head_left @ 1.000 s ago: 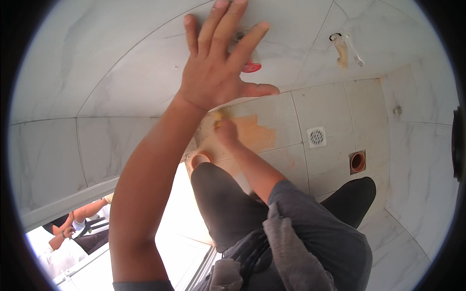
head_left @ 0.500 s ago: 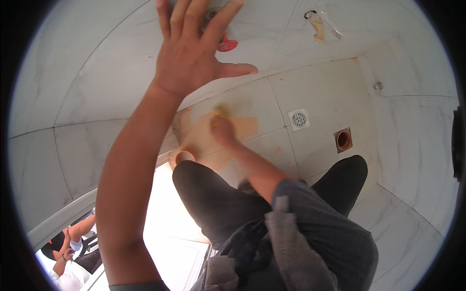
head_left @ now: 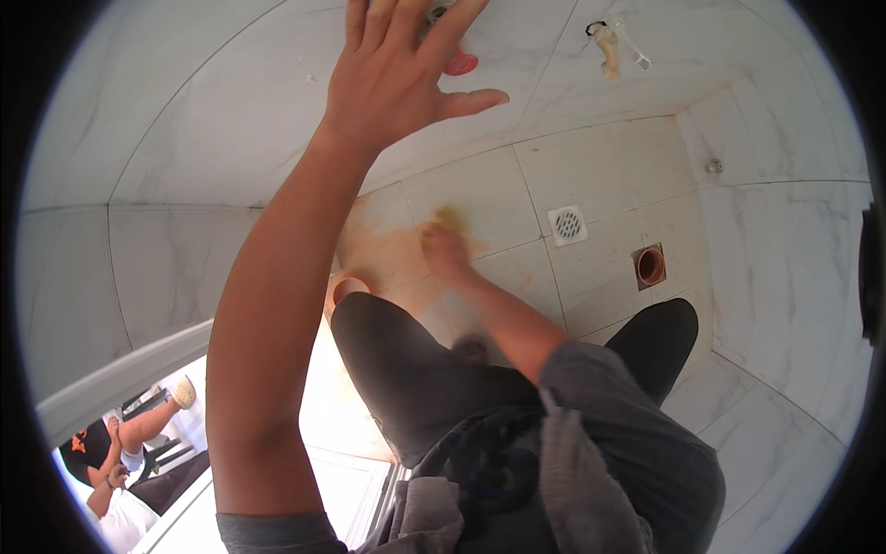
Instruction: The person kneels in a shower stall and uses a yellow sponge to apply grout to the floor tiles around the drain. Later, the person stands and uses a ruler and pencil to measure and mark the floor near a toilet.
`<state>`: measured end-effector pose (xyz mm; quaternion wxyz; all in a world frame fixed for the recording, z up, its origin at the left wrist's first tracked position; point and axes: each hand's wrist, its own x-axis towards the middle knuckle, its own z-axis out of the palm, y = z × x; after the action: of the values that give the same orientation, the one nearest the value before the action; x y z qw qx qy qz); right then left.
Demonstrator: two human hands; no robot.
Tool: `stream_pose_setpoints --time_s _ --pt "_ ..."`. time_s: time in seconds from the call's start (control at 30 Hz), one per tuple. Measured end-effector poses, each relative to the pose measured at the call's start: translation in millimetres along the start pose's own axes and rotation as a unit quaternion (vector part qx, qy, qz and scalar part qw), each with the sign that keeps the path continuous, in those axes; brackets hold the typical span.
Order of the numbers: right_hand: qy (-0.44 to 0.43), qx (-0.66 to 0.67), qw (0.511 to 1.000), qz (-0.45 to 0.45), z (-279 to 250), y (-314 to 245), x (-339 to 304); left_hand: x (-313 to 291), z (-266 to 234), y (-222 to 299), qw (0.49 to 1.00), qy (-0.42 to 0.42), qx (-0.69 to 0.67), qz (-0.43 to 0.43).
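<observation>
Pad, yellow, soft-looking, too blurred to tell sponge from cloth: centre of the frame, on the floor tiles. Just changed: its place, now further right, toward the drain. My judgement: a rubbing stroke is under way and the work is partial, since orange remains.

Right hand, mine: fingers curled round the pad, blurred.

Stain, orange, powdery, on beige square tiles: left of my fist; to the fist's right, less orange shows than half a second ago, though my hand may cover some.

Pipe end, orange-brown, round, plastic-looking: left of centre, just beside my knee.

Drain, white, square, slotted grate: right of centre, nearly where it was.

Left hand, mine: top of the frame, fingers spread wide, gripping nothing visible, still over the marbled wall; contact uncertain.

Disc, red, rounded, material unclear: beside my left thumb.

Shoe, cream, rounded: lower left, another person's, now more visible.
</observation>
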<state>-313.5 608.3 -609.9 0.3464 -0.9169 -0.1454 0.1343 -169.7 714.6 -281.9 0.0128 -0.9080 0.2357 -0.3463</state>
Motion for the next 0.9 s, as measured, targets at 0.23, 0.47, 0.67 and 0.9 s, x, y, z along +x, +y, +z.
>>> stream_pose_setpoints --time_s 0.23,0.47,0.67,0.9 --pt "0.102 0.095 0.99 -0.005 -91 52 9 0 6 -6 0.996 0.075 -0.02 0.054" --pt "-0.047 -0.047 0.998 -0.016 -42 61 -60 -1 -1 -6 0.998 0.04 -0.043 0.016" --pt "0.041 0.22 0.972 -0.068 -3 -42 -9 0 -5 -6 0.998 -0.003 -0.056 0.02" --pt "-0.144 -0.066 0.987 0.002 -40 -4 -47 3 -4 -4 0.995 0.015 -0.094 0.003"
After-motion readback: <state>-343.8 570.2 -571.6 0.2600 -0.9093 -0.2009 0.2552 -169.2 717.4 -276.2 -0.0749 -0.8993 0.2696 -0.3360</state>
